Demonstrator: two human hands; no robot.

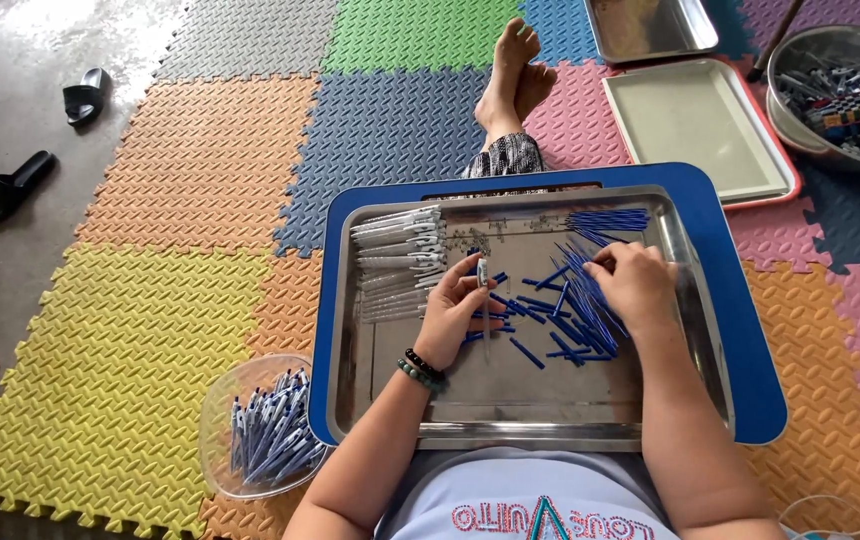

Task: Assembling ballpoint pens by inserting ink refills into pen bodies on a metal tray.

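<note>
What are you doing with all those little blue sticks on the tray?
A person sits on the floor with a metal tray on a blue lap board. The left hand holds a white pen barrel upright. The right hand picks at a loose pile of blue pen parts. A row of white barrels lies at the tray's left side. A clear bowl of pens sits on the foam mat.

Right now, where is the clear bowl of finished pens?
In the head view, the clear bowl sits on the foam mat at lower left, beside the blue tray's left edge, near the left hand's elbow.
</note>
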